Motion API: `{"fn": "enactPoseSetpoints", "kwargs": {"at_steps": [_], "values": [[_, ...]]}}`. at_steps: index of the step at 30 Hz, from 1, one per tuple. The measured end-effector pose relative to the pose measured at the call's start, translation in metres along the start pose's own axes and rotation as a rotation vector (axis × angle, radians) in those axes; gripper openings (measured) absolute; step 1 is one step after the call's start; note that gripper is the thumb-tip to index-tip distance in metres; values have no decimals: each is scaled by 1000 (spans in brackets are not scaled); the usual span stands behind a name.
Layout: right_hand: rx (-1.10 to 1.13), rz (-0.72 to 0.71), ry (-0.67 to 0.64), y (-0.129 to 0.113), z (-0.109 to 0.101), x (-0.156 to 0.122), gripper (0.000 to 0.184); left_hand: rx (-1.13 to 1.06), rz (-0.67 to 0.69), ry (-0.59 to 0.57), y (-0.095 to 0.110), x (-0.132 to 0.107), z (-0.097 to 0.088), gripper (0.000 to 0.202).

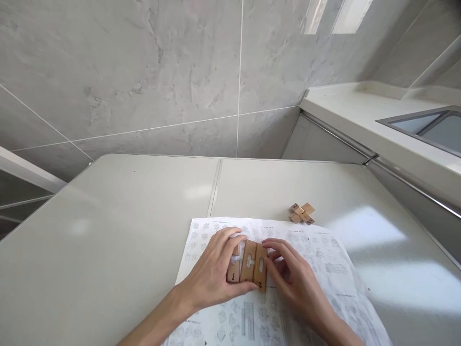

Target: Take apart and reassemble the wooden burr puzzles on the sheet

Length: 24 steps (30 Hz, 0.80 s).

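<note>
Three notched wooden puzzle pieces [249, 263] lie side by side on a printed instruction sheet [324, 269]. My left hand [212, 274] grips the left side of the row, thumb below and fingers curled over the top. From the right, my right hand [293, 278] presses its fingertips against the rightmost piece. Numbers are marked on the pieces' near ends. A small assembled cross of wooden pieces [302, 213] lies apart on the table, beyond the sheet's far right corner.
The pale table [108, 230] has a seam down its middle and meets a grey tiled wall at the back. A white counter [360, 115] with a metal sink [428, 127] stands at the right, with a gap between it and the table.
</note>
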State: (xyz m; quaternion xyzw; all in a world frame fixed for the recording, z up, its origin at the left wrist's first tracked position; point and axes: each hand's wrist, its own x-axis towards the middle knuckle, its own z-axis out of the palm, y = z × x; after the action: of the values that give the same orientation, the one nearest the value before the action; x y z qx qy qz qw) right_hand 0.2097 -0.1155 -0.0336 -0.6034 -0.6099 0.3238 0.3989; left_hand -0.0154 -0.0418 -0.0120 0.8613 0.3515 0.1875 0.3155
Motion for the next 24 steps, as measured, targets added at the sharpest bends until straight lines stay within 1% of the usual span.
{"fn": "enactPoseSetpoints", "kwargs": {"at_steps": [2, 6, 10, 13, 16, 19, 24], "values": [[11, -36, -31, -1, 0, -1, 21, -12, 25, -45, -1, -1, 1, 101], [67, -79, -103, -5, 1, -2, 26, -1, 68, -88, -2, 0, 1, 108], [104, -87, -150, -7, 1, -3, 23, -10, 73, -78, 1, 2, -1, 100], [106, -63, -166, -5, 1, -4, 20, -3, 49, -77, 3, 4, -2, 91], [108, -31, -161, -2, 1, -4, 19, 42, 23, -72, 0, 4, -3, 85], [119, -2, -134, 0, 2, -3, 19, 93, -2, -23, -8, 4, -4, 83], [114, 61, -129, 2, 3, -2, 21, 175, -92, 123, -28, 7, -14, 76]]}}
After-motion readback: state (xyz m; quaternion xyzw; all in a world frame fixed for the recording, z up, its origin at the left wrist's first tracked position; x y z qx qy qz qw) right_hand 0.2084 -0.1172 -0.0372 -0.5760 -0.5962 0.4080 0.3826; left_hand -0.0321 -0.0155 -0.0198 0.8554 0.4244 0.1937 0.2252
